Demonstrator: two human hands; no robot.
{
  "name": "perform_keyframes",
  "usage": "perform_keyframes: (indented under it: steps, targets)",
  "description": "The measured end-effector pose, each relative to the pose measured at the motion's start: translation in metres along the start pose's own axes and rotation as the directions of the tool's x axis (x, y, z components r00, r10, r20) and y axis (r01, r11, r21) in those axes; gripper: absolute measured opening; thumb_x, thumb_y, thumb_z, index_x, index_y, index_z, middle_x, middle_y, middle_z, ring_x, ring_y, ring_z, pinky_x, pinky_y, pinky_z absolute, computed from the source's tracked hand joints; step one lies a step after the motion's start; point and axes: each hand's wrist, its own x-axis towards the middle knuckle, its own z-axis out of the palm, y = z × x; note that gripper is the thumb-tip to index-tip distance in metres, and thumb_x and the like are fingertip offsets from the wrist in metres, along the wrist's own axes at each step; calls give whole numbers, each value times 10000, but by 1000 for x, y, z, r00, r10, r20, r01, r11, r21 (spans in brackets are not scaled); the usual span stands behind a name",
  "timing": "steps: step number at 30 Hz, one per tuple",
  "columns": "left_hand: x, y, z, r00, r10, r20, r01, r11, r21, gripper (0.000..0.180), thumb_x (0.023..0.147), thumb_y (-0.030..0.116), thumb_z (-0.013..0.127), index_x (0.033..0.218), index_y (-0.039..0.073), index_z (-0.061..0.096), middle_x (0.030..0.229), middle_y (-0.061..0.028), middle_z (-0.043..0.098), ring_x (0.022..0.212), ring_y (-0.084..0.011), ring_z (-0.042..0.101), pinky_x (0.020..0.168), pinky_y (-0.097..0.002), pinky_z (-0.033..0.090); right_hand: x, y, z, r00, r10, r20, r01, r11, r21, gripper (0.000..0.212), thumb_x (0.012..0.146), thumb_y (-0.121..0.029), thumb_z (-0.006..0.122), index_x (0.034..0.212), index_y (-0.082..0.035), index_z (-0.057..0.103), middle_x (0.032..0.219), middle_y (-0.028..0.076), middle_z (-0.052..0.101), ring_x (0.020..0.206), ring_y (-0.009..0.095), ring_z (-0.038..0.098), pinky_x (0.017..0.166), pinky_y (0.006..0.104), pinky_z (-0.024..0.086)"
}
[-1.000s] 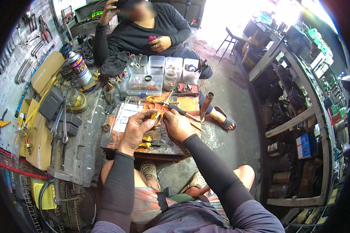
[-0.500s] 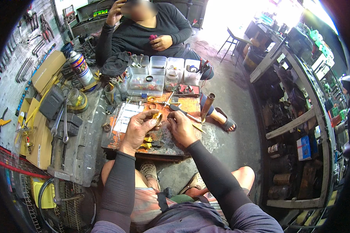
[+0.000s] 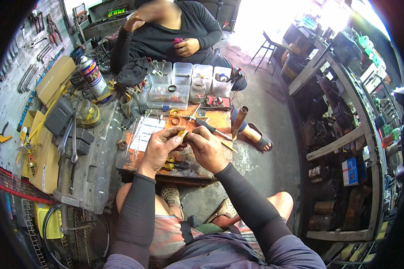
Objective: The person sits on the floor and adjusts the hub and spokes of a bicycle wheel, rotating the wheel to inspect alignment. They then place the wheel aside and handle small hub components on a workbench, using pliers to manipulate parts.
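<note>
Between the thumb and fingers of my left hand (image 3: 166,145) is a small gold-coloured ring (image 3: 183,133), held above the work table (image 3: 215,168). My right hand (image 3: 206,145) pinches at the ring's right side, its fingers curled and meeting the left hand's; they hide part of the ring. Under my hands lie yellow-and-black handled pliers (image 3: 179,166), partly covered. Just beyond are an orange-brown ring (image 3: 175,121) and a screwdriver-like tool (image 3: 211,127) with a dark handle. To the left, thin rods lie on a white sheet (image 3: 144,133).
Clear plastic bins (image 3: 168,96) and a glass jar (image 3: 197,91) line the table's far side. A rusty pipe (image 3: 240,120) stands at its right edge. Wrenches (image 3: 74,143) and a spray can (image 3: 93,75) are at left. Across sits a person (image 3: 175,36) holding something dark pink.
My right hand has moved left and now meets the ring in my left hand. The pliers below are more covered. The person opposite has shifted the raised hand slightly.
</note>
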Motion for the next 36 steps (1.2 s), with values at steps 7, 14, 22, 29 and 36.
perform_keyframes:
  steps: [7,14,22,29,36]
  targets:
    - [-2,-2,-3,999,16,35,-20,995,101,434,1046,239,768,1402,-5,722,1201,-81,791,1020,-165,774,878,-317,660,2,-1,-9,994,-59,93,60,998,-5,296,875,10,751,1148,-98,789,1004,95,659,928,325,715,810,438,592]
    - [-2,-2,-4,999,32,-4,-32,997,-75,376,1054,166,764,1376,-24,729,1186,-86,787,1017,-155,764,873,-315,663,-9,-3,-14,989,-74,128,80,996,-46,363,899,17,734,1243,-87,782,1085,119,697,975,333,730,851,430,602]
    - [-1,-4,-1,998,61,15,-60,997,-57,384,1051,156,752,1392,-19,717,1162,-81,771,1012,-172,774,868,-334,660,-21,28,-9,926,377,18,-375,925,-64,195,978,-58,740,1162,-20,795,1041,191,764,1010,386,756,888,448,598]
    - [0,-4,-3,999,54,-8,-55,994,-93,368,1060,134,722,1398,-12,713,1164,-95,780,1000,-176,783,882,-328,660,-22,46,7,872,445,203,-387,882,-269,166,957,-161,759,1053,-40,820,1012,197,757,1000,408,743,908,507,591]
    - [1,-6,-8,998,64,-5,-64,995,-79,378,1061,170,737,1395,-5,716,1169,-92,789,996,-188,788,883,-340,668,-14,45,21,892,390,230,-292,884,-366,134,969,-148,715,971,-25,769,1005,192,726,905,417,754,819,521,615]
